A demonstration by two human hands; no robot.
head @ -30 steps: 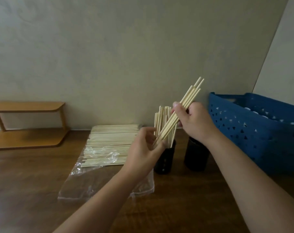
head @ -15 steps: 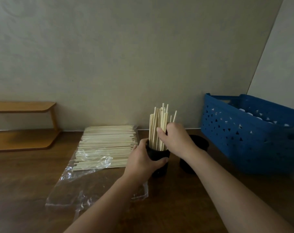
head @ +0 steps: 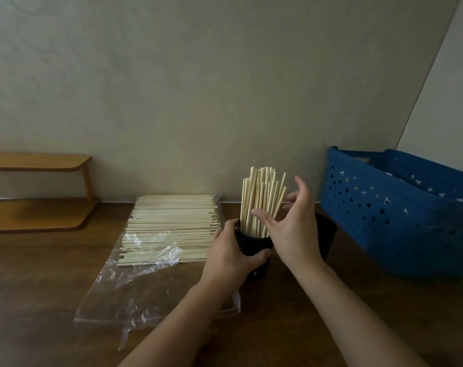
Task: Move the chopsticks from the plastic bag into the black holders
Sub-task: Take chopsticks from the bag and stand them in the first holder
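At the centre of the head view, the nearer black holder is gripped by the left hand, whose fingers and thumb are curled round its wall. A bundle of upright chopsticks stands in it, fanned slightly toward one o'clock. The right hand is held spread, fingers apart and clamped on nothing, just beside the bundle at three o'clock; whether its thumb touches the sticks cannot be told. A second black holder is partly hidden behind the right wrist, and its contents cannot be seen.

At nine o'clock from the holders, the remaining chopsticks lie flat in a stack on the table, partly inside the plastic bag, whose loose open end trails toward seven o'clock. A large share of the task is judged still to be done.

Several risks are judged from here. The nearer holder looks full, so further sticks forced in could splay the bundle or tip the holder once the left hand's grip is released. The slack bag could be dragged along when the next handful is drawn out, scattering the stack. The blue basket at three o'clock leaves little room for the right arm beside the far holder, which could be knocked.
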